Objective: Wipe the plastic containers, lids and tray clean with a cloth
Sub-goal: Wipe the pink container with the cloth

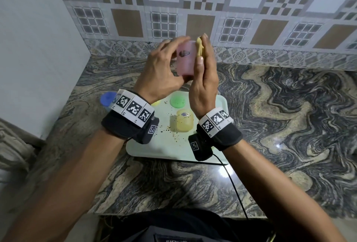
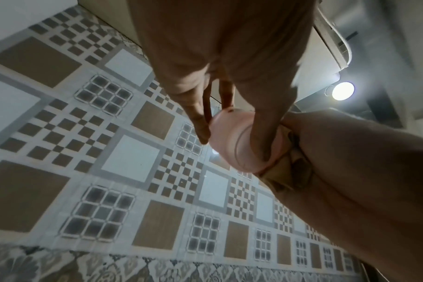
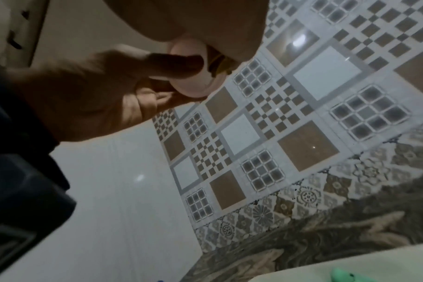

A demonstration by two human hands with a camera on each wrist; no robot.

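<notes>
- My left hand (image 1: 160, 67) grips the pink container (image 1: 186, 59) aloft over the tray's (image 1: 222, 102) far edge; my right hand (image 1: 204, 79) presses the cloth (image 1: 199, 48) against it.
- Hard rubbing could, I judge, pop it loose onto the yellow container (image 1: 182, 120).

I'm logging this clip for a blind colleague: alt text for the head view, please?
Left hand holds a pink plastic container raised while the right hand presses a yellow cloth to its side. Below, a speckled pale tray carries a yellow container and green lid.
</notes>
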